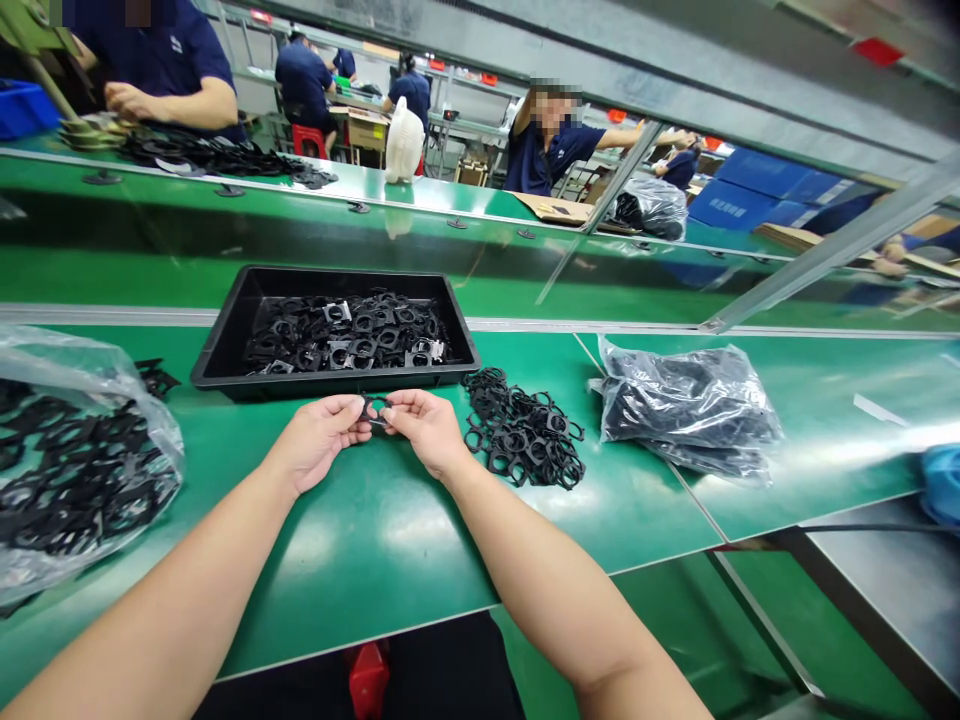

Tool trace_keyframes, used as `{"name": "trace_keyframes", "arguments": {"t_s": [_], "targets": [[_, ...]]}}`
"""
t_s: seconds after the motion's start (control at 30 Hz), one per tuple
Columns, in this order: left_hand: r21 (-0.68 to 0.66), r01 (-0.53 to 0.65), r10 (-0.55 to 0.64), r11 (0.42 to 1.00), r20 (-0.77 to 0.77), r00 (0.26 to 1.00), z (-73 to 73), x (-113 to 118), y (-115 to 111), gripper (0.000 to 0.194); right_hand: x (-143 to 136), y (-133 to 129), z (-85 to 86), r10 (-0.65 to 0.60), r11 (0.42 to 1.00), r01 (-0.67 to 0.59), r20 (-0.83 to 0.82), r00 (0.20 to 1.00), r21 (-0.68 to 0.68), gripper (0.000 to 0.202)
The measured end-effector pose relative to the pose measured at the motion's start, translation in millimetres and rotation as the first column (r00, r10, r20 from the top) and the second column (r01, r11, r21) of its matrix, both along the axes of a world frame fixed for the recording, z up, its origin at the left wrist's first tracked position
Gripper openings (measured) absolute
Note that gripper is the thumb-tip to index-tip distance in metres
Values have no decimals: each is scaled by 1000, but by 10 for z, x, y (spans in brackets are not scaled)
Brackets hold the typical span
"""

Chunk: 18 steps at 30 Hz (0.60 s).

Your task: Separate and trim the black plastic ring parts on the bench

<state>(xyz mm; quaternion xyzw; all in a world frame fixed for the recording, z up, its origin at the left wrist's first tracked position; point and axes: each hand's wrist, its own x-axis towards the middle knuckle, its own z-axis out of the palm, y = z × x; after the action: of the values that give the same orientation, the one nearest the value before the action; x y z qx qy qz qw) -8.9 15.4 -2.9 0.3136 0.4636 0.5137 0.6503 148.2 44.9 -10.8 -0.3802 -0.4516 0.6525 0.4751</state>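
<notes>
Between my two hands is a small black ring-shaped part (377, 408), held just in front of the black tray. My left hand (322, 436) pinches its left side with thumb and fingers. On the other side, my right hand (426, 428) grips the part's right edge. The fingers hide much of it. The black tray (337, 382) contains many similar black parts, some with shiny metal on them. A loose heap of black rings (529, 430) lies on the green table to the right of my right hand.
At the left lies an open clear plastic bag (90, 350) full of black parts. A sealed bag (690, 400) of black parts sits on the right. Behind the table runs a green belt (150, 240) with small parts along its edge. Co-workers sit beyond, beneath a metal frame (675, 110).
</notes>
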Motion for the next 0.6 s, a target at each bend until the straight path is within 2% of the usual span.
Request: {"name": "trace_keyframes", "arguments": {"t_s": [0.2,0.3,0.37,0.43,0.6], "targets": [[-2,-24,24,1000,-20,1000,19,37,-7,29,-4,2,-3,7,1000,-7,22,1000,-1,33],[82,-120,125,989,-68,990,6,62,-4,35,12,7,13,9,1000,-10,24,1000,11,35],[151,-158,176,976,-115,978,-6,72,-2,42,27,10,20,22,999,-23,19,1000,40,36],[186,-148,177,971,-152,972,-12,78,-1,43,43,11,20,33,996,-35,23,999,85,37],[148,-147,168,978,-142,976,12,94,-9,47,58,3,-5,21,974,-40,87,996,224,34]]}}
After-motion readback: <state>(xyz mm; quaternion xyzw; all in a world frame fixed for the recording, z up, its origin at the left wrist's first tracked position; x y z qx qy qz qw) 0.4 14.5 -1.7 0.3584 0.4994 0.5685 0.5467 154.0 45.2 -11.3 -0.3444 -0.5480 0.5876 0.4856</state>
